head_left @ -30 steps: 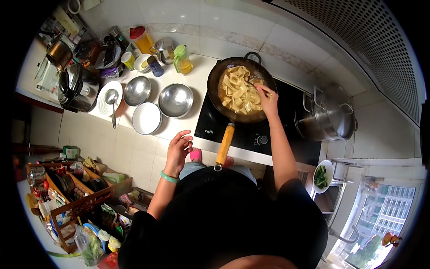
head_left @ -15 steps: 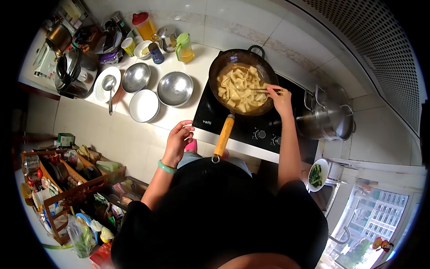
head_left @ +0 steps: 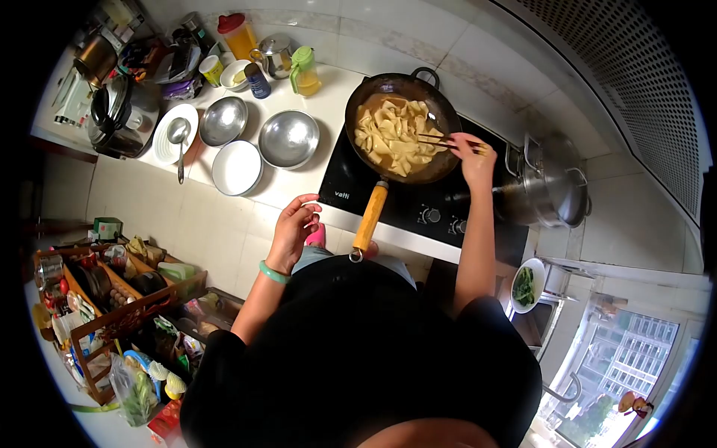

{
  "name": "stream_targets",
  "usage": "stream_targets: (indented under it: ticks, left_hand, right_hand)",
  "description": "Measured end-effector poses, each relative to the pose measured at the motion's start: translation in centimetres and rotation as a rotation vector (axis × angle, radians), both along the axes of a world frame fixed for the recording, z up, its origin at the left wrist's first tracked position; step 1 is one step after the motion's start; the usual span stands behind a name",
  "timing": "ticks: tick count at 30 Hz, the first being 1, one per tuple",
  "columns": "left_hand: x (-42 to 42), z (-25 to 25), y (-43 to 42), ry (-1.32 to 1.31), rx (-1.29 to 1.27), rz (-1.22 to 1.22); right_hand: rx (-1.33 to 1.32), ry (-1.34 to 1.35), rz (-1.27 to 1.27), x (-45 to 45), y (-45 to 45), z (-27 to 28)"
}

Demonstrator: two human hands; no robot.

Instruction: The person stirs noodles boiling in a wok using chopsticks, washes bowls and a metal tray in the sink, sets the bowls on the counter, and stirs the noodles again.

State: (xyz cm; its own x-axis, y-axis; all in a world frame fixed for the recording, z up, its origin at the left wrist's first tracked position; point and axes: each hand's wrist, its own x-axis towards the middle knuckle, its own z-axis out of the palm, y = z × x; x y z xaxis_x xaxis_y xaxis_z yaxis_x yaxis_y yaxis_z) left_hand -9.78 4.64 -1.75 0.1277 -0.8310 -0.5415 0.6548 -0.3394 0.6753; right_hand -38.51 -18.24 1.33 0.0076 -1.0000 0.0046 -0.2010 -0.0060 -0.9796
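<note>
My right hand grips a pair of chopsticks over the right side of a dark wok. The chopstick tips reach into broad, pale, noodle-like pieces sitting in brown liquid. The wok stands on a black glass cooktop, and its wooden handle points toward my body. Near the counter's front edge, my left hand hangs with fingers loosely bent and apart, holding nothing. A green bangle circles that wrist.
Left of the cooktop are metal bowls, a white bowl and a plate with a spoon. An oil jug stands behind them. At right are a steel pot and a bowl of greens. Crates fill the lower left.
The pieces in the wok have shifted and bunched under the chopsticks. My right hand has tilted slightly with them. The whole view has moved a little; my left hand stays by the counter edge.
</note>
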Motion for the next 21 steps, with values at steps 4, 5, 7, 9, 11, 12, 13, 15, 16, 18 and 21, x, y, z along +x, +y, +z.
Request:
stream_targets:
  ticks: [4,5,7,9,11,12,13,15,16,18,21]
  left_hand:
    - [0.2,-0.1,0.1,-0.016,0.009,0.019]
    - [0.2,-0.1,0.0,-0.029,0.019,0.022]
    - [0.2,0.0,0.0,-0.033,0.017,0.021]
    - [0.1,0.1,-0.1,-0.038,0.013,0.027]
    - [0.2,0.1,-0.1,-0.022,0.004,0.031]
    - [0.2,0.1,-0.2,-0.025,0.001,0.035]
    - [0.2,-0.2,-0.1,-0.020,0.002,0.036]
    - [0.1,-0.4,-0.1,-0.016,0.002,0.035]
    - [0.1,-0.5,-0.2,-0.013,0.007,0.033]
    - [0.1,-0.5,-0.3,-0.011,0.012,0.032]
    - [0.2,-0.4,-0.6,-0.009,0.012,0.033]
  right_hand:
    - [-0.002,0.251,-0.198,-1.6,0.0,-0.9]
    - [-0.003,0.251,-0.203,-1.6,-0.4,-2.0]
    - [0.028,-0.084,-0.251,-0.9,-1.0,-4.4]
    - [0.074,-0.237,-0.270,-0.4,-1.3,-6.3]
    - [0.065,-0.326,-0.250,0.7,-0.9,-6.8]
    - [0.059,-0.354,-0.250,1.1,-0.8,-7.0]
    - [0.057,-0.375,-0.231,1.7,-0.4,-6.4]
    - [0.043,-0.428,-0.166,2.5,0.1,-5.8]
    - [0.048,-0.426,-0.133,3.0,0.3,-5.7]
    - [0.088,-0.420,-0.069,3.9,0.8,-5.3]
    - [0.078,-0.353,0.065,4.5,2.0,-4.3]
